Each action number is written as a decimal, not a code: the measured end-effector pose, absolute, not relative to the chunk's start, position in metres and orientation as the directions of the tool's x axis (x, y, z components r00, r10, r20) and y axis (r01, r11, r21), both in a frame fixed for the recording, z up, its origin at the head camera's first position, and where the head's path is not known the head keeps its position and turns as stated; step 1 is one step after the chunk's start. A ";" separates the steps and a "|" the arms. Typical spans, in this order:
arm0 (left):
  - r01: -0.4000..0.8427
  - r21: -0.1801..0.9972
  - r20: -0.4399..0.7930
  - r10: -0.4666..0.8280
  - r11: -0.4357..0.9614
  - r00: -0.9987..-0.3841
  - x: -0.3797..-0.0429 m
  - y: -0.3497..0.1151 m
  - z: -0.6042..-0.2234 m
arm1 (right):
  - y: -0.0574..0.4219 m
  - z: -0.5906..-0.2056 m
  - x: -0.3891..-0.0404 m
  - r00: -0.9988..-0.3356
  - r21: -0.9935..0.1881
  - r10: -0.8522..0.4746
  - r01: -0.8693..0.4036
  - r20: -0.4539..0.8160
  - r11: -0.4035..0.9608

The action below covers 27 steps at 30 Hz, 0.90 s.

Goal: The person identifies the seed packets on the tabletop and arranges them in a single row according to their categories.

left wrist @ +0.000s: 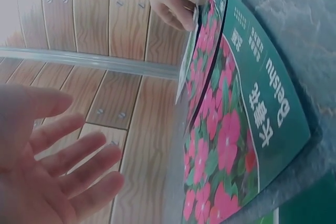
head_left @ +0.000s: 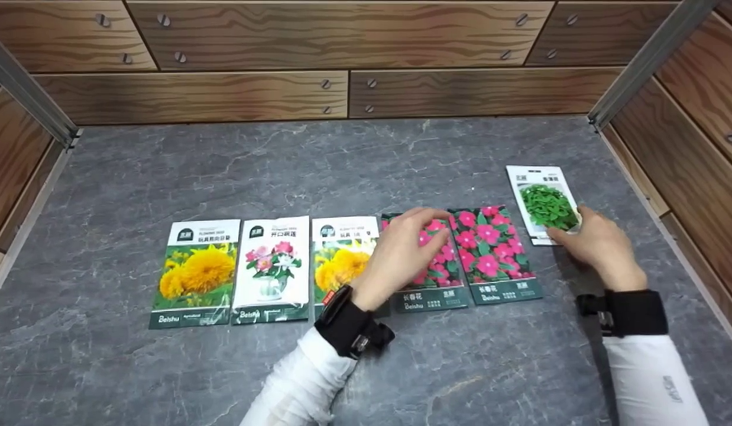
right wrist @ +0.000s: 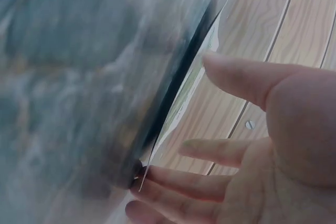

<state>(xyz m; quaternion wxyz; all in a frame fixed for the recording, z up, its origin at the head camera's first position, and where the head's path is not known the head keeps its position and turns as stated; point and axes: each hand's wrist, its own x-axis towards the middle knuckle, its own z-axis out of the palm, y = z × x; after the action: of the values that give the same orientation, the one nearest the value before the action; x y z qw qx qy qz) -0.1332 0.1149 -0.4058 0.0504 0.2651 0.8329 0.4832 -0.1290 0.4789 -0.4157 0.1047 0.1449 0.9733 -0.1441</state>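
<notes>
My right hand is at the lower right edge of a white seed packet with a green leafy plant on it. The thumb lies over the packet's front and the fingers are at its edge, as the right wrist view also shows. My left hand hovers over a pink-flower seed packet, fingers loosely bent and holding nothing. It hides part of that packet and of a yellow-flower packet beside it. Just right of these lies a second pink-flower packet.
Farther left in the same row are a white packet with a flower vase and another yellow-flower packet. All lie on a grey marbled tabletop. Wood-patterned panels close off the back and both sides.
</notes>
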 end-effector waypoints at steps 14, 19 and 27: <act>0.236 0.958 0.144 0.435 0.164 -0.889 -0.129 0.118 -0.403 | 0.490 -0.403 -0.126 -0.952 -0.389 0.300 0.301 -0.063 0.871; 0.142 0.988 0.107 0.414 0.054 -0.904 -0.128 0.120 -0.401 | 0.483 -0.394 -0.124 -0.938 -0.610 0.346 0.268 0.011 0.746; 0.074 0.997 0.076 0.370 -0.019 -0.926 -0.132 0.140 -0.399 | 0.448 -0.375 -0.121 -0.938 -0.850 0.342 0.134 0.057 0.509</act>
<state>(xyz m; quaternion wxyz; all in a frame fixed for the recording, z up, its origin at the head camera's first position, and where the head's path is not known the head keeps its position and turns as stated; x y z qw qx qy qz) -0.1318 0.1404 -0.3991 0.1064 0.1603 0.6924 0.6954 -0.1210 0.4483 -0.3752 -0.1096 0.1380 0.8617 -0.4758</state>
